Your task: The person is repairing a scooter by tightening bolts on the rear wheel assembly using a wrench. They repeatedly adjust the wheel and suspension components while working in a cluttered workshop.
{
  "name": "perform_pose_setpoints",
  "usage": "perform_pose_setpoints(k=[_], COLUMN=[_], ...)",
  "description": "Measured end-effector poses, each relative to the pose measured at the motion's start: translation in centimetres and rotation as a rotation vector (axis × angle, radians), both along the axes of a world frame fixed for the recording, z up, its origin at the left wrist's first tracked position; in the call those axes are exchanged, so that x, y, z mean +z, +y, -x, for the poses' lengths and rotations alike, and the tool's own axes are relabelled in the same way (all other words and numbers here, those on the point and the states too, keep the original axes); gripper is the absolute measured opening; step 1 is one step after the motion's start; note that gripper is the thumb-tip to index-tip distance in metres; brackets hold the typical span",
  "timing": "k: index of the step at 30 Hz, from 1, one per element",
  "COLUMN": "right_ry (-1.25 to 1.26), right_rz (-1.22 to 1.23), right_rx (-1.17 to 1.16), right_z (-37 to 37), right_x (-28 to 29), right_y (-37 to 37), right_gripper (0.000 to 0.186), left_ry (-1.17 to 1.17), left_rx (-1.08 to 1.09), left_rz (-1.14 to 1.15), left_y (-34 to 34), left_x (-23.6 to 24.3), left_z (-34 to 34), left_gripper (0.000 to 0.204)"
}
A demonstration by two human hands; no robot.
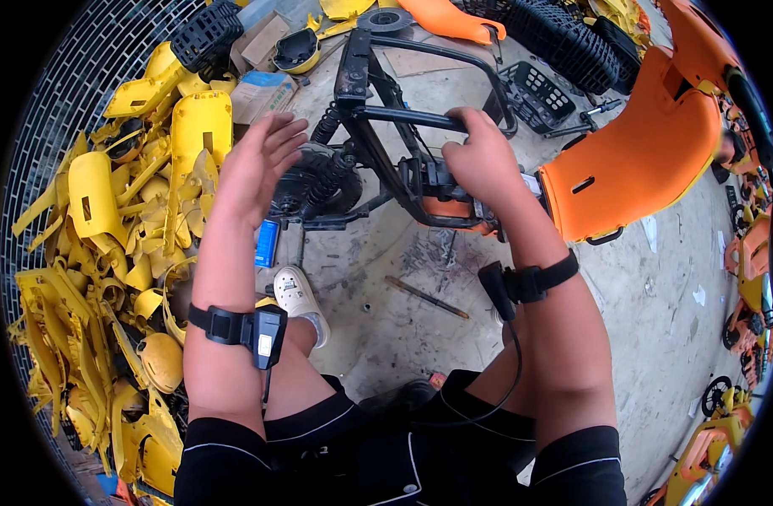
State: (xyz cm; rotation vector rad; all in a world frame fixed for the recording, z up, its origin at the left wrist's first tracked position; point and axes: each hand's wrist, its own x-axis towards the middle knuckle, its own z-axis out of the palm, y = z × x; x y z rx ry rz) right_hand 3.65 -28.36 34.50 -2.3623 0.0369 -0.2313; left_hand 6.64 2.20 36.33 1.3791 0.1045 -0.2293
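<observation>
A stripped scooter with a black tube frame (407, 117) stands in front of me. My right hand (486, 164) is closed around the upper frame tube, its thumb bent over it. My left hand (264, 164) is raised left of the frame, empty, with fingers stretched out and slightly apart. Near it are the black coil shock absorber (326, 125) and the rear wheel (344, 184), partly hidden by that hand. A large orange body panel (635, 160) is at the scooter's right end, beyond my right forearm.
Yellow plastic panels (91, 198) are heaped along the left. A thin rod (427, 298) and a blue box (267, 243) are on the concrete floor near my feet. Black crates (563, 42) and a black tool case (540, 99) stand behind. Orange scooters (753, 270) line the right side.
</observation>
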Motion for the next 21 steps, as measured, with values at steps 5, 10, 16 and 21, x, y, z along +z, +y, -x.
perform_pose_setpoints(k=[5,10,16,21], right_ry=[-0.032,-0.010,0.066,-0.013], right_rz=[0.009,0.000,-0.074,-0.079], right_rx=[0.032,0.069,0.051,0.049], right_z=[2.2,5.8,9.3,10.0], right_x=[0.0,0.0,-1.4,-2.1], right_y=[0.2,2.2,3.6,4.0], right_gripper=[0.037,0.034,0.028,0.027], left_ry=[0.003,-0.030,-0.069,-0.117], left_rx=[0.065,0.099,0.062,0.024], left_rz=[-0.110,-0.146,-0.185,-0.256], left_y=[2.6,3.8,4.0,3.8], left_x=[1.7,3.0,2.7,2.5], left_z=[1.8,2.9,3.3,4.2], left_gripper=[0.052,0.050,0.048,0.048])
